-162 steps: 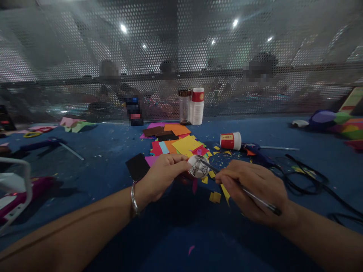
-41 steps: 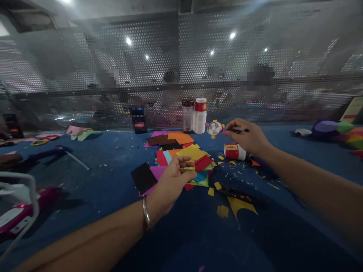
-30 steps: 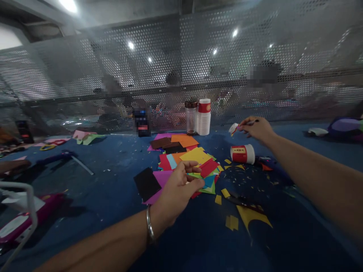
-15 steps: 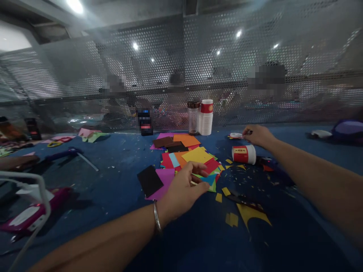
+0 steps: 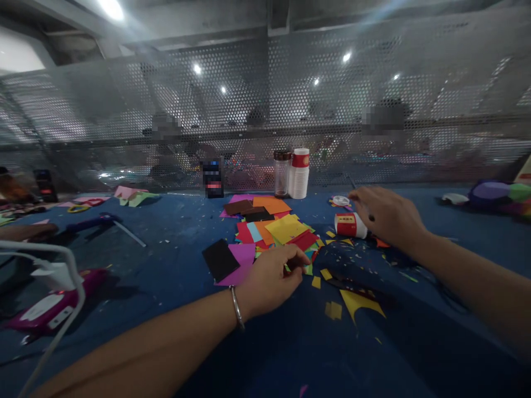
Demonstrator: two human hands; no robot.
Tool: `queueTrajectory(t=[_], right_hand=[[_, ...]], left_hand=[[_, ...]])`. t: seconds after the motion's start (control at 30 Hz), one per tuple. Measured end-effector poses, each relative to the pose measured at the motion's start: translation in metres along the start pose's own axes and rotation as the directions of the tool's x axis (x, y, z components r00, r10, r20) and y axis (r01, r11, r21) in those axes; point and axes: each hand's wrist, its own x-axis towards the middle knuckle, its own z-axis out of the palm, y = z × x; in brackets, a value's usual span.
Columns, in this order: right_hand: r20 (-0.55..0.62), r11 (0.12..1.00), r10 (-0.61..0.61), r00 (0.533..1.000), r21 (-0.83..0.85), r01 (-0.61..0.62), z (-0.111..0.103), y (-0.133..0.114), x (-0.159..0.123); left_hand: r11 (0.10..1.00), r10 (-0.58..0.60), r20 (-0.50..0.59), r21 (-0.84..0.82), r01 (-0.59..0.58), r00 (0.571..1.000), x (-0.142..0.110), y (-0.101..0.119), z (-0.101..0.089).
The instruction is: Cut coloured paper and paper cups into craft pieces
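— Paper squares (image 5: 279, 228), that bright pile in the middle of the blue desk (image 5: 166, 260): is that what the left hand (image 5: 271, 278) is at?

— Yes. Its fingers are curled down onto the near edge of the pile, pinching at a sheet there. I cannot tell which colour it has hold of; the fingertips cover it.

— And the right hand (image 5: 388, 215)?

— Farther off and to the right, palm down, above the red-and-white paper cup (image 5: 350, 225) that lies on its side. A dark pen (image 5: 360, 199) runs through its fingers, so it is closed around that, not the cup.

— What is the small round thing beyond it?

— A white disc with coloured bits around it (image 5: 341, 201), flat on the desk just left of the right hand's fingertips, not touched.

— Anything else near the pile?

— A black square (image 5: 219, 258) and a purple one (image 5: 238, 261) on its left, touching each other. Yellow scraps (image 5: 360, 302) lie on the near right. At the far side stand a stack of white cups (image 5: 299, 174) and a clear jar (image 5: 282, 173), side by side against the perforated screen (image 5: 265, 110).

— And far left?

— A pink tool (image 5: 58, 301) with a white cable, near the edge.
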Motion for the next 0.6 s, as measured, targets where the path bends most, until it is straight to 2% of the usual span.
queueTrajectory(t=[0.13, 0.23, 0.3, 0.43, 0.6], right_hand=[[0.05, 0.969, -0.245, 0.968, 0.06, 0.242, 0.002, -0.022, -0.04], [0.138, 0.901, -0.434, 0.89, 0.076, 0.427, 0.014, -0.031, -0.063], [0.214, 0.87, -0.485, 0.848, 0.016, 0.493, 0.021, -0.033, -0.07], [0.217, 0.815, -0.561, 0.799, -0.028, 0.579, 0.027, -0.032, -0.073], [0.185, 0.819, -0.566, 0.803, 0.014, 0.574, 0.027, -0.032, -0.073]], left_hand=[[0.997, 0.025, -0.015, 0.071, -0.024, 1.0, 0.002, -0.003, 0.001], [0.994, 0.027, -0.018, 0.107, -0.025, 0.999, 0.002, -0.006, 0.001], [0.992, 0.036, -0.022, 0.119, -0.033, 0.999, 0.003, -0.008, 0.001], [0.976, 0.035, 0.005, 0.215, -0.036, 0.999, 0.003, -0.011, 0.001], [0.946, 0.058, 0.035, 0.318, -0.066, 0.998, 0.001, -0.014, 0.002]])
